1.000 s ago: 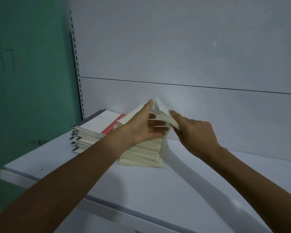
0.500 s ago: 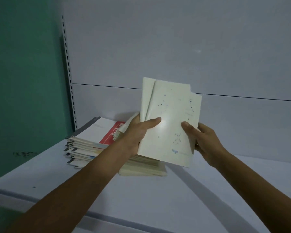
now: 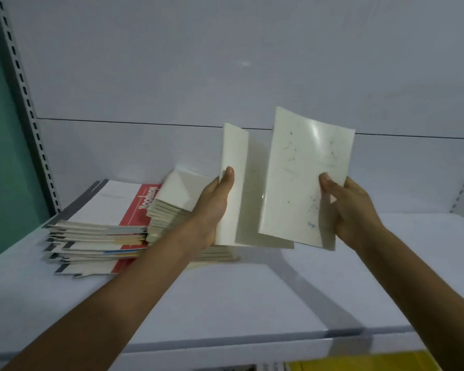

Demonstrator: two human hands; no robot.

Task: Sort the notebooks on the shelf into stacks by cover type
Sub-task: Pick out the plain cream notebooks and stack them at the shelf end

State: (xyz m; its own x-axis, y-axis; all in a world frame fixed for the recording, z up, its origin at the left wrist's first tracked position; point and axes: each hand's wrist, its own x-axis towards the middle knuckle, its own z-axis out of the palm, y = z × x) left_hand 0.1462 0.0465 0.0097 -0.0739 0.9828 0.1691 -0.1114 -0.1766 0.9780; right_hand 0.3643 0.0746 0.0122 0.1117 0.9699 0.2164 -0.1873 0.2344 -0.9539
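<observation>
My right hand (image 3: 351, 210) holds a cream notebook with blue constellation dots (image 3: 300, 178) upright above the shelf, thumb on its cover. My left hand (image 3: 214, 207) grips a second cream notebook (image 3: 232, 183) by its left edge, also upright, a gap apart from the first. Behind my left wrist lies a stack of cream notebooks (image 3: 172, 207). To its left sits a wider stack of white and red notebooks (image 3: 102, 226), the top one with a red band.
The white shelf board (image 3: 252, 298) runs across the view, with its front edge low in the frame. A slotted upright (image 3: 30, 113) and a green wall stand at the left. Something yellow (image 3: 359, 362) shows below the shelf at the lower right.
Both hands lifted cream notebooks off the stack. The two notebooks, held together half a second ago, have since been drawn apart, the dotted one going right.
</observation>
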